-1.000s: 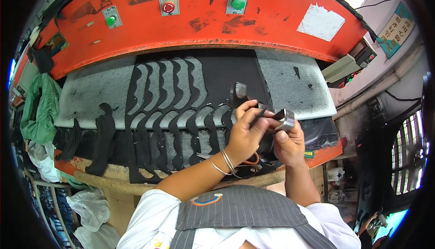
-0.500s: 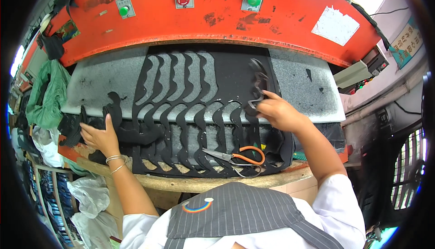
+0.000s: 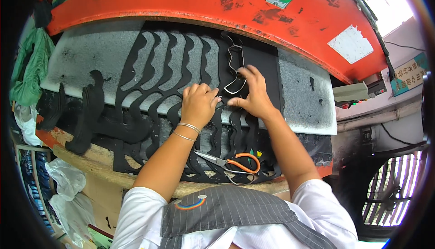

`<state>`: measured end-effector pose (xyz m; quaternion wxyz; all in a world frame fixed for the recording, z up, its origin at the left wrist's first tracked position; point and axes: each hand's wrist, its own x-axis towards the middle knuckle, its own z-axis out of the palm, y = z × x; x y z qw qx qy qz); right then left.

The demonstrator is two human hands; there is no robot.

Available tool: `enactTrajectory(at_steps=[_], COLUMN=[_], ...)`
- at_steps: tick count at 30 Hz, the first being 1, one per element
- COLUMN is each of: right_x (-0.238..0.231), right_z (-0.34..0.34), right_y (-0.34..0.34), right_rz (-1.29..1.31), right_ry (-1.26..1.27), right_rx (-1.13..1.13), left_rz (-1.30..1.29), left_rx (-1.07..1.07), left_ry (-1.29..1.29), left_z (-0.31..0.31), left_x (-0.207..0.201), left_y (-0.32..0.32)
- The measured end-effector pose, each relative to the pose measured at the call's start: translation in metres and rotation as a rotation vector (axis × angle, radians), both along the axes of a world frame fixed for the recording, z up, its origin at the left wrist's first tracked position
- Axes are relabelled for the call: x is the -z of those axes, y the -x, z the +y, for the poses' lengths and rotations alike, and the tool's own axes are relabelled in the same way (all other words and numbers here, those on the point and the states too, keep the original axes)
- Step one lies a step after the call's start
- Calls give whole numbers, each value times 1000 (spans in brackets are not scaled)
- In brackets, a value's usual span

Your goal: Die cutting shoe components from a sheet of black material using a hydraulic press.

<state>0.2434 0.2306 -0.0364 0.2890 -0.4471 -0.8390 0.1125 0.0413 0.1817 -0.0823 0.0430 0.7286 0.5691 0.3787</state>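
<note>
A steel cutting die (image 3: 243,61) with one wavy side lies on the uncut right part of a black foam-like sheet (image 3: 263,61), its curved end toward me. My right hand (image 3: 256,95) is beside that end, thumb and fingers apart, fingertips at the die's right edge. Just left of it my left hand (image 3: 199,106) rests over the sheet's cut-out strip, fingers drawn together; whatever they pinch is hidden. Orange-handled scissors (image 3: 231,162) lie on the sheet's near part, below both hands. Rows of wavy cut-outs run across the sheet to the left.
Stacks of black cut pieces (image 3: 86,117) lie at the left on the bench. Behind, a red machine beam (image 3: 181,4) with push buttons spans the pale cutting board (image 3: 303,95). A wooden edge (image 3: 95,163) runs along the front. Green sacking (image 3: 29,67) hangs at far left.
My left hand has left the black pieces at the left and come to the middle. The die now lies further left on the sheet, and my right hand has loosened its grip on it.
</note>
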Motion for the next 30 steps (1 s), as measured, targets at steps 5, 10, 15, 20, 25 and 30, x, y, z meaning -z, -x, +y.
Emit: enactTrajectory(at_steps=[5,10,15,20,25,30], right_x=[13,26,24,24,26,17], right_z=[13,5,3,2,8,4], right_y=[17,13,16,20,21,19], right_rz=[7,-8,-10,-10,0,-85], right_ry=[182,99,90,53,60,93], right_rx=[173,117,87,65,97,107], left_rz=[25,14,0,-6,-16,37], left_rx=[-3,4,12,12,4,25], left_ry=[-6,4,-10,-21,-14,64], left_z=[11,5,5,4,8,6], left_x=[-6,-3,0,-2,-6,-11], left_y=[-2,-2,1,4,2,5])
